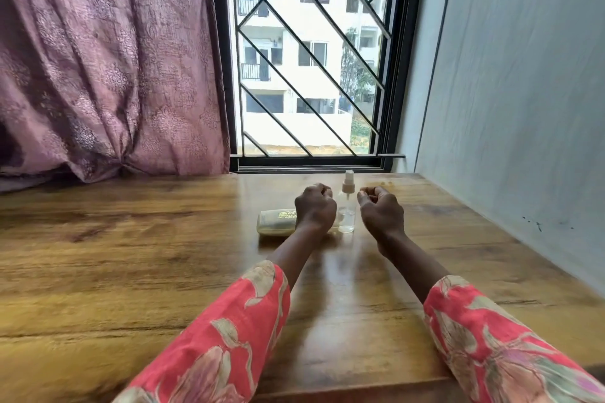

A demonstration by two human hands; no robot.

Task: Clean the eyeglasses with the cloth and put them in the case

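Note:
A pale yellow-green eyeglass case point(276, 222) lies closed on the wooden table point(131, 271), dark print on its lid. My left hand point(315, 208) hovers over the case's right end with its fingers curled into a fist, and nothing shows in it. My right hand point(381, 211) is held up to the right of it, fingers also curled, holding nothing that I can see. Neither eyeglasses nor a cloth are in view.
A small clear spray bottle point(347, 206) with a white pump top stands between my hands. A barred window point(311, 59) is at the table's far edge, a mauve curtain point(108, 59) at the left, a grey wall point(523, 108) along the right.

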